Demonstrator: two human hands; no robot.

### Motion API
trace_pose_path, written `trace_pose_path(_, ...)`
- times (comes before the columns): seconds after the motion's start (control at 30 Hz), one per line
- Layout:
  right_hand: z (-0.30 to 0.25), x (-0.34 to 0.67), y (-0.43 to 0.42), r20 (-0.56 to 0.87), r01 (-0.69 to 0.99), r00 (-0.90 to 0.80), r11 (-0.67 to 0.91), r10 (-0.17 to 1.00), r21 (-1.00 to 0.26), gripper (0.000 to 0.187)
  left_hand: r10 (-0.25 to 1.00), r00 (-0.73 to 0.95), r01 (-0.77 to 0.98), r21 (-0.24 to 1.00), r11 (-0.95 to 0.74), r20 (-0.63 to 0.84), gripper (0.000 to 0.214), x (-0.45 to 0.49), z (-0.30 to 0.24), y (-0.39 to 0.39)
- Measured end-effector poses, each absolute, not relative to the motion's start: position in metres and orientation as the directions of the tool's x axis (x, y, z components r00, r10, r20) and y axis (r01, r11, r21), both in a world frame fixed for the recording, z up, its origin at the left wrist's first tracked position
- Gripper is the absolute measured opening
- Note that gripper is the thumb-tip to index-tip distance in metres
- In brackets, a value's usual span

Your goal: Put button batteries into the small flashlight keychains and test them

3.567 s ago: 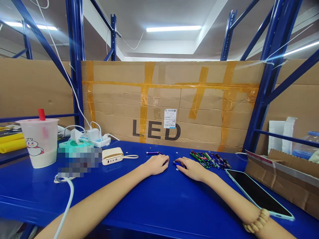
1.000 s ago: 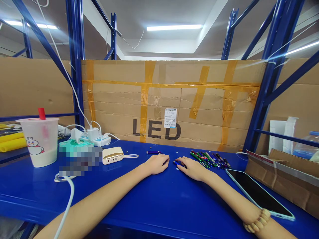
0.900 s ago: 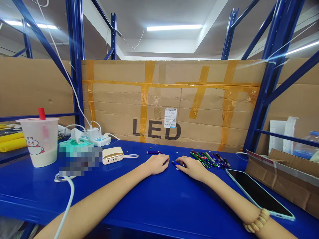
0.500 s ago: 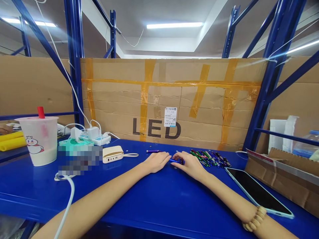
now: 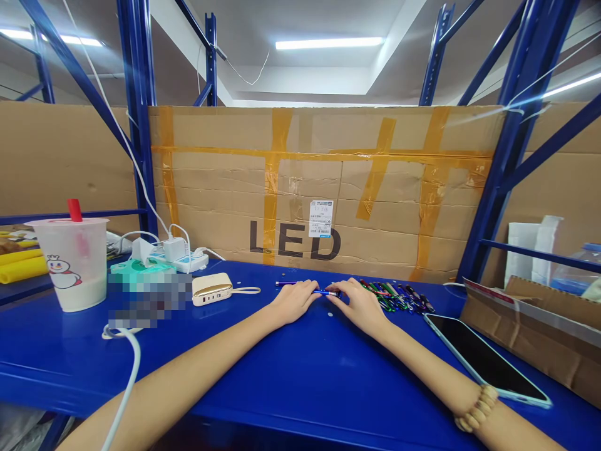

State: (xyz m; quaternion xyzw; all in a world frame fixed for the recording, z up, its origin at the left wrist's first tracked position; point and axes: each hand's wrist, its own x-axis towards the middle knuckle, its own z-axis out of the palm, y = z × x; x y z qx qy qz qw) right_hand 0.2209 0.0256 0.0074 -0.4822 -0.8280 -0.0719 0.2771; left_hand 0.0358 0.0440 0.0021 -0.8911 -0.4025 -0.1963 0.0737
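Note:
A slim, shiny blue pen-like tube [image 5: 325,292] spans the gap between my hands over the blue shelf top. My left hand [image 5: 295,302] has its fingertips closed on the tube's left end. At the tube's right end, the thumb and fingers of my right hand [image 5: 360,303] pinch it. A dark purple tube [image 5: 284,283] lies just behind my left hand, partly covered by it. Beside my right hand lies a pile of slim metallic tubes [image 5: 402,298] in green, blue, purple, red and black, some with small clips.
A phone [image 5: 486,357] and an open cardboard box [image 5: 530,332] are on the right. Leftward are a cream power bank [image 5: 211,289], a power strip [image 5: 192,262], a green tissue pack [image 5: 141,270] and a drink cup [image 5: 75,269]. A white cable [image 5: 126,388] crosses my left forearm. Cardboard [image 5: 225,188] stands behind.
The blue tube has been raised slightly and now lies more level between my hands. Both hands have shifted a little; the view has tilted slightly.

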Motion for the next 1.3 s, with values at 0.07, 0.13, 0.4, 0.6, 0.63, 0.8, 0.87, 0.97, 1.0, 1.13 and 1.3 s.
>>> trace_pose_path(0.07,0.006,0.222,0.027,0.524,0.833,-0.381,0.529,0.761,-0.162,0.024,0.69,0.596,0.75,0.02,-0.661,0.41,0.025,0.036,0.002,0.045)
trace_pose_path(0.13,0.004,0.222,0.029,0.529,0.821,-0.378,0.539,0.76,-0.188,0.024,0.684,0.6,0.746,0.017,-0.665,0.415,0.023,0.035,0.003,0.045)
trace_pose_path(0.4,0.001,0.216,0.028,0.427,0.571,-0.463,0.629,0.777,-0.528,0.037,0.637,0.632,0.665,0.114,-0.738,0.442,0.019,0.033,0.005,0.042)
trace_pose_path(0.6,0.0,0.218,0.029,0.385,0.541,-0.465,0.6,0.797,-0.589,0.049,0.596,0.701,0.639,0.025,-0.769,0.391,0.013,0.034,0.004,0.042)
trace_pose_path(0.63,-0.001,0.219,0.03,0.38,0.546,-0.466,0.598,0.799,-0.587,0.05,0.596,0.706,0.641,0.01,-0.767,0.383,0.013,0.035,0.004,0.041)
trace_pose_path(0.8,0.0,0.218,0.028,0.382,0.521,-0.496,0.619,0.78,-0.587,0.042,0.621,0.671,0.649,0.084,-0.756,0.405,0.015,0.035,0.007,0.035)
trace_pose_path(0.87,0.0,0.217,0.028,0.377,0.546,-0.486,0.611,0.788,-0.573,0.042,0.666,0.61,0.647,0.217,-0.731,0.428,0.022,0.034,0.006,0.036)
trace_pose_path(0.97,0.001,0.217,0.028,0.384,0.563,-0.457,0.595,0.802,-0.574,0.041,0.756,0.466,0.581,0.486,-0.653,0.459,0.029,0.03,0.004,0.043)
trace_pose_path(1.0,0.002,0.218,0.028,0.387,0.561,-0.447,0.59,0.807,-0.582,0.04,0.779,0.421,0.537,0.564,-0.627,0.465,0.027,0.029,0.003,0.047)
trace_pose_path(1.13,0.003,0.22,0.028,0.389,0.548,-0.43,0.578,0.815,-0.605,0.038,0.842,0.315,0.34,0.776,-0.532,0.439,0.027,0.027,-0.002,0.059)
trace_pose_path(1.3,0.0,0.219,0.03,0.379,0.524,-0.433,0.571,0.818,-0.632,0.037,0.882,0.261,0.223,0.864,-0.451,0.393,0.03,0.029,-0.004,0.063)
